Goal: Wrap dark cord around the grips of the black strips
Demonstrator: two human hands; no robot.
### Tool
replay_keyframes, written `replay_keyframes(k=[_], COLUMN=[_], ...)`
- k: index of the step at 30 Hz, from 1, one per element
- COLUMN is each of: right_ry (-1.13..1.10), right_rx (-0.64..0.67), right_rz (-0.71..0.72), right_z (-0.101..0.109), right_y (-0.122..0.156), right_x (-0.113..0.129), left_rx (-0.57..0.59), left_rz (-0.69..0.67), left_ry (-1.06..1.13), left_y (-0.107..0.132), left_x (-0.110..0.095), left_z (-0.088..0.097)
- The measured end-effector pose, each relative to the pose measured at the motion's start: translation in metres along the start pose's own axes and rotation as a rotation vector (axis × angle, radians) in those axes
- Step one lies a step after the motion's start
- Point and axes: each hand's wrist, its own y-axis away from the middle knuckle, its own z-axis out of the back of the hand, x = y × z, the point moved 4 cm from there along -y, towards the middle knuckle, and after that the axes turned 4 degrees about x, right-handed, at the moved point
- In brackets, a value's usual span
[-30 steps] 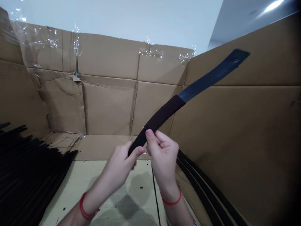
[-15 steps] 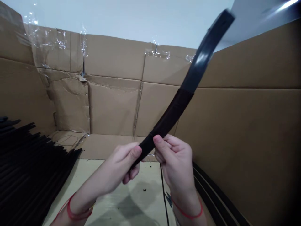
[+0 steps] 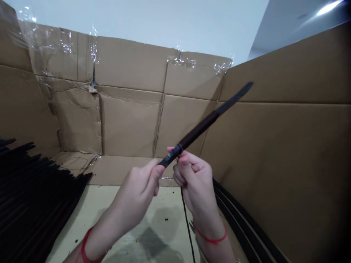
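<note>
Although the black strip (image 3: pixel 197 129) is turned edge-on, its two parts can be told apart: a dull, dark-covered length runs up from the hands over half the strip, and a thin bare stretch remains beyond it, out to the tip. It tilts up and away above the pale worktop (image 3: pixel 123 208). The left hand (image 3: pixel 137 186) pinches the lower end between thumb and curled fingers, while the right hand (image 3: pixel 196 182) pinches just beside it with thumb and forefinger. Stacked black strips (image 3: pixel 33 204) lie to the left, further strips (image 3: pixel 241 223) lie to the right, and cardboard walls (image 3: pixel 128 120) stand behind.
</note>
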Motion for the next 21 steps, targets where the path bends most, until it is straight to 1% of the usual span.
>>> replay_keyframes(k=[1,2,3,4,5,6,7,8,9,10,11,12,13,14,15,16,17,18,19,20,21], right_ry=[0.015,0.046,0.087,0.121,0.129,0.109,0.068,0.023,-0.014,-0.032,-0.031,-0.021,-0.021,-0.033,-0.054,-0.082,-0.104,-0.104,-0.078,-0.028,0.028], right_rx=[0.028,0.001,-0.070,-0.147,-0.185,-0.161,-0.086,0.006,0.070,0.079,0.035,-0.029,-0.083,-0.093,-0.055,0.015,0.081,0.104,0.065,-0.013,-0.099], right_rz=[0.000,0.031,0.083,0.130,0.145,0.112,0.045,-0.030,-0.083,-0.103,-0.086,-0.055,-0.029,-0.029,-0.055,-0.092,-0.118,-0.122,-0.092,-0.039,0.019], right_z=[-0.003,-0.004,-0.003,-0.002,-0.001,-0.002,-0.005,-0.008,-0.010,-0.010,-0.007,-0.004,-0.002,-0.002,-0.004,-0.007,-0.010,-0.011,-0.010,-0.008,-0.005], right_y=[0.000,0.001,0.001,0.002,0.002,0.001,0.000,-0.001,-0.001,-0.001,0.000,0.001,0.002,0.003,0.004,0.004,0.004,0.004,0.004,0.003,0.003], right_x=[0.000,0.001,0.003,0.004,0.004,0.002,-0.001,-0.004,-0.006,-0.005,-0.004,-0.001,0.001,0.002,0.002,0.001,0.000,0.000,0.000,0.001,0.003], left_rx=[0.078,0.137,0.143,0.086,-0.003,-0.082,-0.108,-0.068,0.023,0.130,0.206,0.231,0.218,0.205,0.214,0.258,0.335,0.408,0.437,0.397,0.292], left_rz=[0.033,0.061,0.075,0.073,0.064,0.067,0.091,0.129,0.167,0.186,0.178,0.149,0.113,0.092,0.100,0.125,0.150,0.161,0.152,0.123,0.082], left_ry=[0.081,0.163,0.201,0.183,0.127,0.072,0.050,0.072,0.137,0.222,0.289,0.319,0.321,0.313,0.314,0.336,0.380,0.422,0.433,0.399,0.335], left_y=[-0.002,-0.003,-0.005,-0.006,-0.006,-0.006,-0.005,-0.004,-0.003,-0.001,0.000,0.002,0.002,0.003,0.004,0.004,0.004,0.003,0.002,0.000,-0.003], left_x=[0.003,0.005,0.007,0.008,0.009,0.009,0.010,0.011,0.011,0.010,0.007,0.005,0.002,0.001,0.001,0.002,0.003,0.004,0.005,0.006,0.006], left_z=[-0.004,-0.007,-0.008,-0.006,-0.003,0.000,0.001,0.000,-0.004,-0.007,-0.009,-0.008,-0.006,-0.004,-0.003,-0.004,-0.007,-0.010,-0.013,-0.013,-0.012])
